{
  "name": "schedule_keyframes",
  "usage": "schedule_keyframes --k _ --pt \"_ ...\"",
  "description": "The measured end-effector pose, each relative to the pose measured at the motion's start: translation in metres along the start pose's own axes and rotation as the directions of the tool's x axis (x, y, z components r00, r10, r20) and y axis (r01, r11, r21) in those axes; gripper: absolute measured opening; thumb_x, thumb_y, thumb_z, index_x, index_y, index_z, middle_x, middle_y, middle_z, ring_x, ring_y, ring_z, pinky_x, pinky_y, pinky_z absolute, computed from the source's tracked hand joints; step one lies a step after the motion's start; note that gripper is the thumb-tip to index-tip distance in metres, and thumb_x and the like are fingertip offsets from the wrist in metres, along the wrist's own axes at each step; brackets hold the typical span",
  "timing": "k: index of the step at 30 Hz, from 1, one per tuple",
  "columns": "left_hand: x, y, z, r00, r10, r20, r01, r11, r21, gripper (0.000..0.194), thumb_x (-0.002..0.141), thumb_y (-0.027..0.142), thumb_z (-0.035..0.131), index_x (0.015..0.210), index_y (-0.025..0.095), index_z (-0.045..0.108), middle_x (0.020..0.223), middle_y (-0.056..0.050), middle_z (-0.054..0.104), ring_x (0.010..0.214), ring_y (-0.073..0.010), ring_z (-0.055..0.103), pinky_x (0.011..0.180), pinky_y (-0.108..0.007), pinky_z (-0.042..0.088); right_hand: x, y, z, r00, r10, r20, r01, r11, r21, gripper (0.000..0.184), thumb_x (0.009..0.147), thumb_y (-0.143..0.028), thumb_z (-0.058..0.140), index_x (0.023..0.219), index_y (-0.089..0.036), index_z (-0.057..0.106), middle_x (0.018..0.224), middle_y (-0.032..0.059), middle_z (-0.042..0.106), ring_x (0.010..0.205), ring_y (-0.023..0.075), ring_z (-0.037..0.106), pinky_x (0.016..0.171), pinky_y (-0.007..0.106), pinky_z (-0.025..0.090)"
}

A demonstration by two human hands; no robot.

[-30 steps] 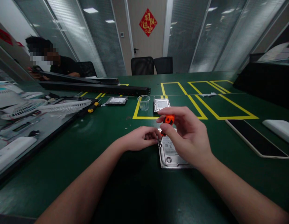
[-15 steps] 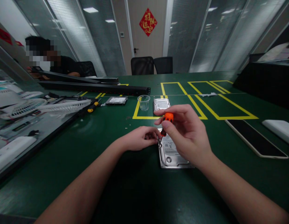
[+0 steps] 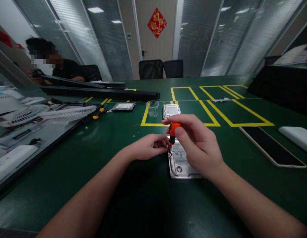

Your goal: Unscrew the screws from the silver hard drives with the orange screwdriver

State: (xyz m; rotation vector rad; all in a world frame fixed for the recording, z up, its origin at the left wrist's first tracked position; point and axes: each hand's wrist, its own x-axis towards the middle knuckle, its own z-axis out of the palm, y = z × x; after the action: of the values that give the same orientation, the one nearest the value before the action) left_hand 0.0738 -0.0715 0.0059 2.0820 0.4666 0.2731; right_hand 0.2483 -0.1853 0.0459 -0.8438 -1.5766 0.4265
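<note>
A silver hard drive [image 3: 179,165] with a white label lies flat on the green table in front of me. My right hand [image 3: 201,145] is closed round the handle of a small orange-and-black screwdriver [image 3: 173,130], whose shaft points down to the drive's left edge. The very tip is too small to make out. My left hand [image 3: 152,147] has its fingers curled against that same left edge, close to the screwdriver's shaft; its fingertips are partly hidden. Several tiny pale bits, perhaps screws, lie on the table beyond the left hand.
Beyond my hands stand a clear plastic cup [image 3: 153,109] and a second hard drive [image 3: 171,111]; another drive [image 3: 123,106] lies farther left beside a yellow-and-black tool [image 3: 98,114]. A phone-like slab [image 3: 271,145] is at right. White parts crowd the left. A person [image 3: 66,69] sits at far left.
The screwdriver's handle has turned and tilted slightly left in my right hand, whose fingers have shifted a little. My left hand and the hard drive have stayed in place.
</note>
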Motion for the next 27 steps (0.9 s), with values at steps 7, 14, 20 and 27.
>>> schedule_keyframes --k 7,14,20,27 --pt "-0.004 0.008 -0.011 0.999 0.012 -0.046 -0.009 0.998 0.062 0.015 0.096 0.025 0.067 0.108 0.017 0.071 0.098 -0.004 0.075 0.087 -0.0179 0.069 0.078 -0.029 0.054 -0.002 0.009 0.001 0.999 -0.006 -0.048 0.008 0.999 0.044 0.035 0.095 -0.014 0.078 0.125 -0.029 0.069 0.115 0.0013 0.075 0.105 0.0182 0.075 0.092 0.034 0.062" --pt "-0.026 -0.008 -0.065 0.795 -0.035 -0.605 0.396 0.786 0.475 0.018 0.098 0.032 0.062 0.105 0.019 0.073 0.091 -0.004 0.071 0.08 -0.0196 0.063 0.071 -0.033 0.046 -0.005 0.004 -0.001 0.998 0.061 0.022 -0.063 0.992 0.106 0.035 0.112 -0.028 0.052 0.143 -0.03 0.067 0.123 0.0042 0.075 0.093 0.0171 0.074 0.079 0.037 0.062" --pt "-0.029 -0.031 -0.077 0.744 -0.296 -0.599 0.623 0.63 0.463 0.02 0.094 0.038 0.068 0.097 0.02 0.074 0.1 -0.009 0.076 0.088 -0.0249 0.069 0.075 -0.035 0.049 -0.002 0.002 0.0 0.998 0.049 -0.05 -0.045 0.997 0.066 0.023 0.101 -0.021 0.071 0.123 -0.025 0.07 0.124 0.0052 0.073 0.109 0.0209 0.075 0.091 0.039 0.064" --pt "-0.025 -0.038 -0.07 0.76 -0.343 -0.553 0.632 0.59 0.503 0.013 0.091 0.035 0.071 0.089 0.022 0.071 0.093 -0.006 0.078 0.085 -0.0243 0.07 0.07 -0.033 0.047 -0.004 0.009 0.001 0.998 0.045 -0.043 -0.042 0.996 0.073 0.035 0.097 -0.024 0.077 0.13 -0.03 0.067 0.119 0.0025 0.077 0.099 0.0197 0.078 0.086 0.039 0.065"
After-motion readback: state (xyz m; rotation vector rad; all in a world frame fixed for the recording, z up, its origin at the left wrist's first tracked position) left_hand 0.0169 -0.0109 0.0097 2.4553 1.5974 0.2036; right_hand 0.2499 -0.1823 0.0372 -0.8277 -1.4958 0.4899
